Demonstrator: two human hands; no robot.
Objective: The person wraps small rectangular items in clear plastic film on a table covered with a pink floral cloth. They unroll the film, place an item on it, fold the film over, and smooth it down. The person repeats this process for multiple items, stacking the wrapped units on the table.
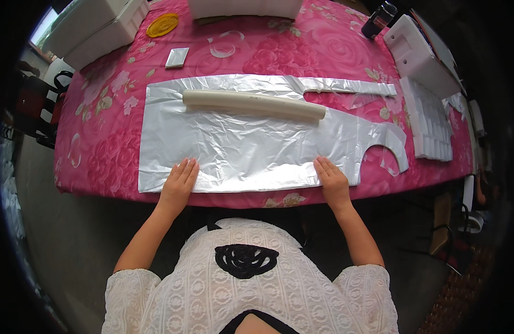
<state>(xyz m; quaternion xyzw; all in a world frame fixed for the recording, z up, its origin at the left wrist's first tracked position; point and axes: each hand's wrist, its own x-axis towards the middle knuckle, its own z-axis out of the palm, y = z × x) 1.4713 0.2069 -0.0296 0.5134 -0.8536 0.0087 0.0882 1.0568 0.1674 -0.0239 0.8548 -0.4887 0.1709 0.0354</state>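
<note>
A stack of thin white plastic sheeting, shaped like an apron with strap-like ends at the right, lies spread on the pink flowered tablecloth. Across its upper part rests a cream-coloured tube, touched by neither hand. My left hand presses flat on the near edge of the plastic, towards its left end, fingers extended. Near the right end of that same edge, my right hand lies flat in the same way. Neither hand grips anything.
White foam boxes stand at the back left, back middle and right. Folded white packets are stacked at the right. Beyond the plastic are a small white packet, a yellow coil and a dark bottle.
</note>
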